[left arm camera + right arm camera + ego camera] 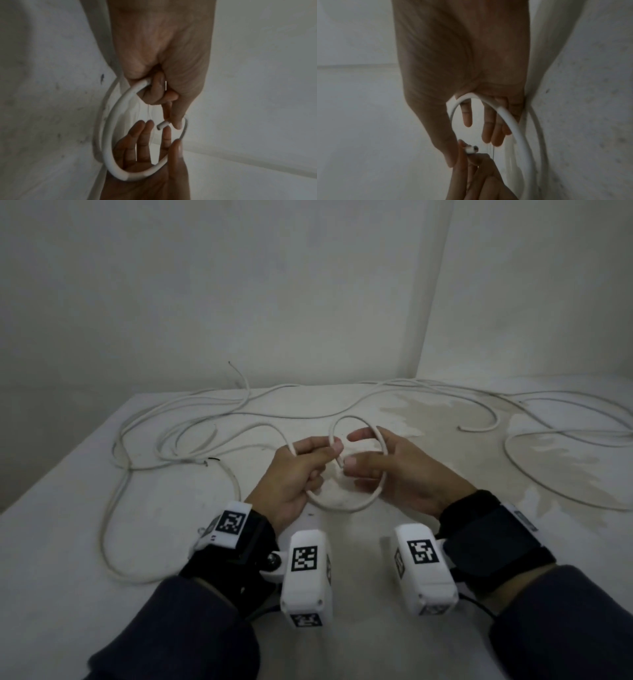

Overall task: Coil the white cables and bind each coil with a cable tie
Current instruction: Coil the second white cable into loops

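A white cable (342, 509) forms one small loop above the white table (342, 559) between my hands. My left hand (325, 460) grips it with curled fingers, and the cut cable end (340, 464) sticks out below the thumb. My right hand (354, 451) reaches through the loop with straight fingers, so the cable runs across its palm. In the left wrist view the loop (109, 135) curves from my left hand (164, 108) round the right hand (145, 162). The right wrist view shows the cable (513, 121) crossing the base of the right hand's fingers (488, 128), with the cable end (471, 149) near the thumb.
Loose white cables sprawl over the table, a tangle on the left (164, 436) and long curves on the right (548, 484). A small dark piece (214, 459) lies by one cable end. Walls close the back and right; the table's left edge (68, 450) slants away.
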